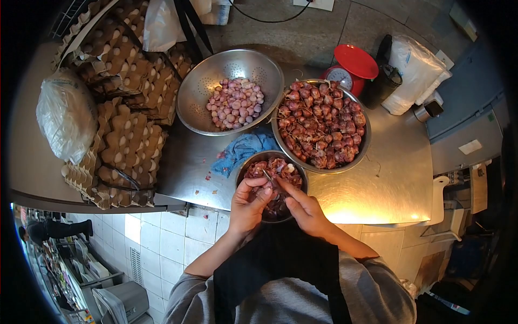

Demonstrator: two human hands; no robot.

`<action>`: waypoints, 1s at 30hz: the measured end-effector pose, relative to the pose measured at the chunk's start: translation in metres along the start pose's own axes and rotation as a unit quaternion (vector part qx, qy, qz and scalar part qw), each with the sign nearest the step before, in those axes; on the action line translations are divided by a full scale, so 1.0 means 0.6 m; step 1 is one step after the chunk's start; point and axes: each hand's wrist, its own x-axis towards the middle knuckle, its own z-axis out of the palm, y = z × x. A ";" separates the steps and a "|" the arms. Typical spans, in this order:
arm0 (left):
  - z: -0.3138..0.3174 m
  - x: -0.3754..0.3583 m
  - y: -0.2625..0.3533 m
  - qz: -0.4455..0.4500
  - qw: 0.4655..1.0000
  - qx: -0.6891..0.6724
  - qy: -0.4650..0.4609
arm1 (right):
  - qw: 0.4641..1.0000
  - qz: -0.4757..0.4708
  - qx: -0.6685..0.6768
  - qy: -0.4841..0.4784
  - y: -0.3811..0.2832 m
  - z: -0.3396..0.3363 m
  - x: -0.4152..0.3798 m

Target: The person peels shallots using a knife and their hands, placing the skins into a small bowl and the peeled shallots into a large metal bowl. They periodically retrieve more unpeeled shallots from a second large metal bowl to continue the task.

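Observation:
Over a steel bowl of shallot skins [278, 208], my two hands work close together. My left hand [247, 208] pinches a small shallot [268, 186], mostly covered by the fingers. In my right hand [306, 209] is a small knife [267, 175]; its thin blade points up and left, and its handle is hidden in the grip. Behind the hands, a large steel bowl [367, 146] is heaped with unpeeled red shallots [322, 121]. Left of that, a steel colander [189, 110] holds peeled pinkish shallots [236, 103].
A crumpled blue cloth [245, 151] lies beside the skins bowl on the steel table [394, 178]. Stacked egg trays [127, 146] and a filled plastic bag [67, 116] crowd the left. A red scale [353, 67] stands at the back. Another person [56, 231] is far left.

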 end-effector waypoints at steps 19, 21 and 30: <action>0.010 0.011 0.024 -0.166 0.975 -0.146 0.037 | 0.970 0.087 0.221 0.059 0.013 -0.007 -0.004; 0.005 0.012 0.018 -0.153 0.980 -0.121 0.040 | 0.975 0.083 0.201 0.042 0.007 -0.009 -0.004; -0.004 0.019 0.021 -0.172 0.979 -0.105 0.041 | 0.968 0.083 0.228 0.058 -0.001 -0.019 -0.009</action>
